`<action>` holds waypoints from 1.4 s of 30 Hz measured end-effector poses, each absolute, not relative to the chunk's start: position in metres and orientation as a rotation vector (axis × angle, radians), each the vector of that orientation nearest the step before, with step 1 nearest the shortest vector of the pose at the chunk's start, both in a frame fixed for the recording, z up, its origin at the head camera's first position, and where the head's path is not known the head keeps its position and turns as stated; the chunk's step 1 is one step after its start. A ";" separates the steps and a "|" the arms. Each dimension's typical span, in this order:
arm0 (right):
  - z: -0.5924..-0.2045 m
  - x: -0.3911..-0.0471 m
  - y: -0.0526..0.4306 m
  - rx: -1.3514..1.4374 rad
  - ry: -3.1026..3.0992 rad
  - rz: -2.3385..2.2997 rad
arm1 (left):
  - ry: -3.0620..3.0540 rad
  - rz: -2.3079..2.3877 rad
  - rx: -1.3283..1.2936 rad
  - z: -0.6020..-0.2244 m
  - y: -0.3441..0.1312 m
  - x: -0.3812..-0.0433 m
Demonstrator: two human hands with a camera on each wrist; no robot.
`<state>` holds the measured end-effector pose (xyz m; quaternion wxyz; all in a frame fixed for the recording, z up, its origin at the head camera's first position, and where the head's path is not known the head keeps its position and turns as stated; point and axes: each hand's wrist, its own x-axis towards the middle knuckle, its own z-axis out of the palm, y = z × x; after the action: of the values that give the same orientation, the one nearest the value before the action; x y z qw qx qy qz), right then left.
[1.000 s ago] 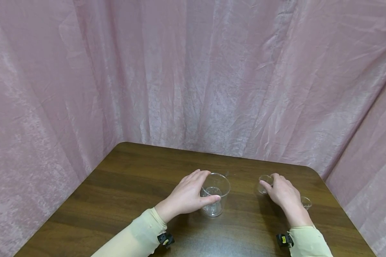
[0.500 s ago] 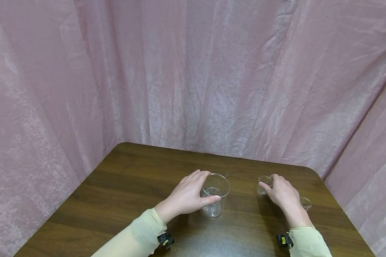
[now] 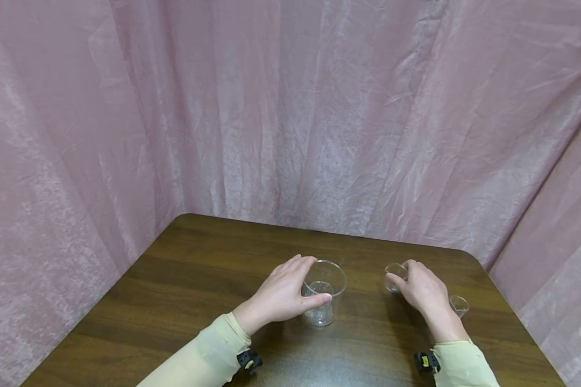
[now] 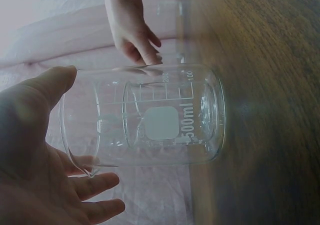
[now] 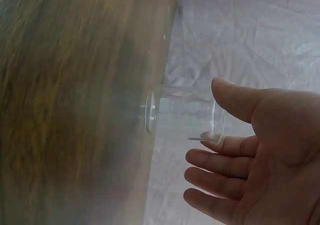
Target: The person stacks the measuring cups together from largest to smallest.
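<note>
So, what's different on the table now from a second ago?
The right hand and the small beaker it holds moved slightly left, toward the big beaker. Nothing was newly grabbed or let go. The left hand stayed on the big beaker, which didn't move, and the other small glass near the right wrist stayed put too.

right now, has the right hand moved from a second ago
Yes, slightly: the right hand has shifted left in the head view, away from the rightmost beaker.
</note>
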<state>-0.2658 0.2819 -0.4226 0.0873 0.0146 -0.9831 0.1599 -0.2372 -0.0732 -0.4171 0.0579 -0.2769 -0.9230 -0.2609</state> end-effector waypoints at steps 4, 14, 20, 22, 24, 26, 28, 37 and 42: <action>-0.420 -0.265 0.279 0.066 -2.895 0.498 | -2.798 -0.776 -0.839 -0.417 -0.073 -0.238; -0.411 -0.261 0.269 0.103 -2.849 0.509 | -2.801 -0.772 -0.824 -0.417 -0.073 -0.239; -0.406 -0.258 0.265 0.109 -2.857 0.508 | -2.802 -0.766 -0.821 -0.417 -0.073 -0.238; -0.405 -0.256 0.263 0.111 -2.858 0.508 | -2.807 -0.764 -0.821 -0.417 -0.072 -0.238; -0.403 -0.255 0.262 0.119 -2.857 0.508 | -2.811 -0.761 -0.819 -0.418 -0.072 -0.238; -0.402 -0.254 0.260 0.130 -2.850 0.509 | -2.816 -0.758 -0.817 -0.418 -0.072 -0.238; -0.400 -0.253 0.259 0.142 -2.841 0.511 | -2.811 -0.759 -0.820 -0.418 -0.072 -0.237; -0.392 -0.247 0.251 0.174 -2.817 0.514 | -2.796 -0.775 -0.832 -0.417 -0.072 -0.237; -0.388 -0.244 0.246 0.195 -2.796 0.513 | -2.794 -0.780 -0.831 -0.417 -0.072 -0.237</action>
<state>-0.2439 0.2463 -0.3882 0.1456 0.0679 -0.9708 0.1783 -0.2374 -0.0724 -0.4169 0.0618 -0.2750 -0.9241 -0.2580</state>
